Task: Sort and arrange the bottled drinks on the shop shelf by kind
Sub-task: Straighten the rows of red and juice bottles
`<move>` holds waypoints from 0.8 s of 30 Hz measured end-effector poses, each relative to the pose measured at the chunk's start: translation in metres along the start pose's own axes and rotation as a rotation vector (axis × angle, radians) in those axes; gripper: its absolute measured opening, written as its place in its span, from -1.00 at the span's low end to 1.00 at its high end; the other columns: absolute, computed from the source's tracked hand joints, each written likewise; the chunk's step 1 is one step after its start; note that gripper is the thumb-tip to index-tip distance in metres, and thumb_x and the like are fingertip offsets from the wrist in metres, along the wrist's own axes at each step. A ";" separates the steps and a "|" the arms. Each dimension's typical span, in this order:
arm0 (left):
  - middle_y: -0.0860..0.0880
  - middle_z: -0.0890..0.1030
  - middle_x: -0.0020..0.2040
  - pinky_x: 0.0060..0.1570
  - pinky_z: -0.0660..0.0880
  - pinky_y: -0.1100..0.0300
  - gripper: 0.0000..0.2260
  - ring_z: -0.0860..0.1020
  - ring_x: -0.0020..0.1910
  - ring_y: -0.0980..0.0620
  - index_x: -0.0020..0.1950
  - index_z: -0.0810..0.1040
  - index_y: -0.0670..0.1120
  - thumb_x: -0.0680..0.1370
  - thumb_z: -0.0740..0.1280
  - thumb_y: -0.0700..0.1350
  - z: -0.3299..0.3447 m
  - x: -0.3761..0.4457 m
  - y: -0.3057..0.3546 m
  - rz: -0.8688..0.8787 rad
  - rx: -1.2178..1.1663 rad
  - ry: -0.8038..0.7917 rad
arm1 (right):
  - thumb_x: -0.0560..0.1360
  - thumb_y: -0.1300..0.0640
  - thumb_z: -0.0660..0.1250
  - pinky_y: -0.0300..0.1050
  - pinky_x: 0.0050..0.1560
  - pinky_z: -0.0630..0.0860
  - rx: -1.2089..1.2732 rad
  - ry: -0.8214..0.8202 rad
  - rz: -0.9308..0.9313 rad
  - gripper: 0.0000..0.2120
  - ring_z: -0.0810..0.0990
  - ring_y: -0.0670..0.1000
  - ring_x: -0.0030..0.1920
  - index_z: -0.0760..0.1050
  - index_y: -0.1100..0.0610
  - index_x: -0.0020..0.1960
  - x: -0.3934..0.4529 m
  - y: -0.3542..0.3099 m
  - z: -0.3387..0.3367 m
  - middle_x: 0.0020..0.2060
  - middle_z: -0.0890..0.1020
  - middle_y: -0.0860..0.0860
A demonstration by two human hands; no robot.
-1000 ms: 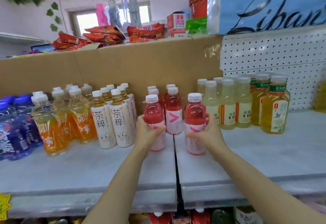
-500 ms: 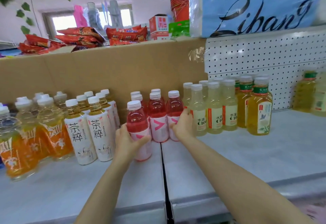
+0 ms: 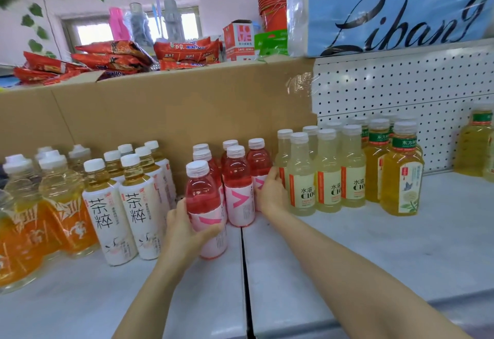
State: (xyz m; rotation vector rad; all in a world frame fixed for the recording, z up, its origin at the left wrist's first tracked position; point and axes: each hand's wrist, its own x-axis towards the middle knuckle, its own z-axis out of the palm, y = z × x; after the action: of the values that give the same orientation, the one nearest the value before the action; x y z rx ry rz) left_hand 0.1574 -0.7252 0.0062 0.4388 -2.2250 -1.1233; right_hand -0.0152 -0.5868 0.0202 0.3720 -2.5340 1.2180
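Since before, right hand (image 3: 271,194) has pushed its red bottle (image 3: 258,167) rearward, still gripping it; left hand (image 3: 184,227) clasps the front red bottle (image 3: 204,205), best slid in upright

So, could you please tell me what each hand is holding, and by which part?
The left hand grips the front red drink bottle around its labelled lower body. The right hand holds a back-row red bottle by its label.
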 end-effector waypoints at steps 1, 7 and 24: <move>0.07 0.54 0.20 0.19 0.55 -0.08 -0.26 0.55 0.19 0.06 0.24 0.41 0.25 0.10 0.56 0.27 0.000 0.000 0.001 -0.003 0.004 -0.015 | 0.59 0.05 0.23 0.07 0.03 0.51 -0.014 -0.024 0.013 -0.44 0.56 0.22 0.15 0.08 0.20 0.46 0.002 0.001 0.000 0.25 0.49 0.22; 0.14 0.63 0.10 -0.05 0.56 0.16 -0.40 0.60 0.02 0.20 0.16 0.48 0.17 0.21 0.66 0.05 0.002 -0.011 0.029 0.002 -0.031 -0.099 | 0.51 0.17 0.29 0.10 0.10 0.50 -0.058 -0.096 -0.018 -0.49 0.54 0.23 0.16 0.21 0.22 0.40 -0.015 0.002 -0.030 0.18 0.53 0.19; 0.03 0.47 0.22 0.18 0.54 -0.05 -0.21 0.51 0.18 0.02 0.33 0.40 0.07 0.16 0.63 0.13 0.072 -0.009 0.057 0.103 0.126 -0.141 | 0.28 0.01 0.58 -0.28 -0.12 0.53 0.411 -0.125 -0.236 -0.51 0.63 -0.09 -0.07 0.49 0.01 0.15 -0.075 0.002 -0.084 -0.06 0.66 -0.09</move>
State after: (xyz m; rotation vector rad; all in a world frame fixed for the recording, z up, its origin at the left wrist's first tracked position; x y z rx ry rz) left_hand 0.1169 -0.6430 0.0156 0.3004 -2.4212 -0.9913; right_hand 0.0665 -0.5119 0.0405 0.8381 -2.2394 1.6564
